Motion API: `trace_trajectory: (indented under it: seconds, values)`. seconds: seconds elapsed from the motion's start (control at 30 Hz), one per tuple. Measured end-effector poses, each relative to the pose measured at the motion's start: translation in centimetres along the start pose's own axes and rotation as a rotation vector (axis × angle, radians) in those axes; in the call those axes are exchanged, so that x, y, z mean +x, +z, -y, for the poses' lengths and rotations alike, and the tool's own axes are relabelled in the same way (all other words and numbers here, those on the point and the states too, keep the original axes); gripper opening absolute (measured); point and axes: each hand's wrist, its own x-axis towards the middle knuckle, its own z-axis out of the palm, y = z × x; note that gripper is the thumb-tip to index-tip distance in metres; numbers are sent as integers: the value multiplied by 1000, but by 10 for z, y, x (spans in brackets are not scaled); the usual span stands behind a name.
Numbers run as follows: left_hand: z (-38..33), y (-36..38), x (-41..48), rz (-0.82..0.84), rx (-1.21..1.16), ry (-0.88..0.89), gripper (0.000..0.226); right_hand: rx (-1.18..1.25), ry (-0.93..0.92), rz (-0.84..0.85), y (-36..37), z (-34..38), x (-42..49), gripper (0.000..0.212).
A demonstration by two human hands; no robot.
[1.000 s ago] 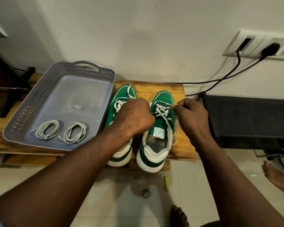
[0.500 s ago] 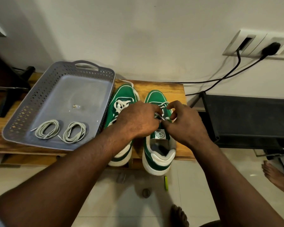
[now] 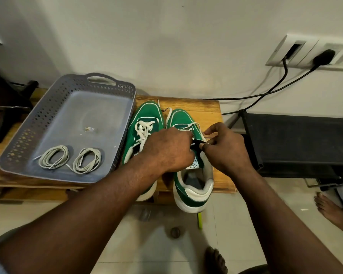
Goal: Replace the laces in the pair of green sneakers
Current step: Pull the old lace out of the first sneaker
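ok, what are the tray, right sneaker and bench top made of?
Tray: grey moulded plastic, matte; perforated walls, moulded-in handle.
Right sneaker: green upper likely canvas, matte; white sole probably rubber.
Bench top: wood or veneer, glossy; visible grain.

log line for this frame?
step: unlacing right sneaker | left hand: grips lace | right hand: pinches lace | left sneaker: laced | basket: two coils

We see a white wall [image 3: 166, 46] with a socket panel [image 3: 305, 54], a wooden bench [image 3: 204, 107] and pale floor tiles [image 3: 156, 252].
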Motion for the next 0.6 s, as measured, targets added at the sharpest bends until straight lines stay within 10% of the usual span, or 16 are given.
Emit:
trace_trajectory:
  seconds: [0.33, 0.6]
  values:
    - [4, 11, 5, 12, -158, -93, 30, -66, -68, -55, 7, 0, -4, 29]
    - [3, 3, 8, 141, -1069, -437, 14, -98, -41, -88, 6, 5, -6, 27]
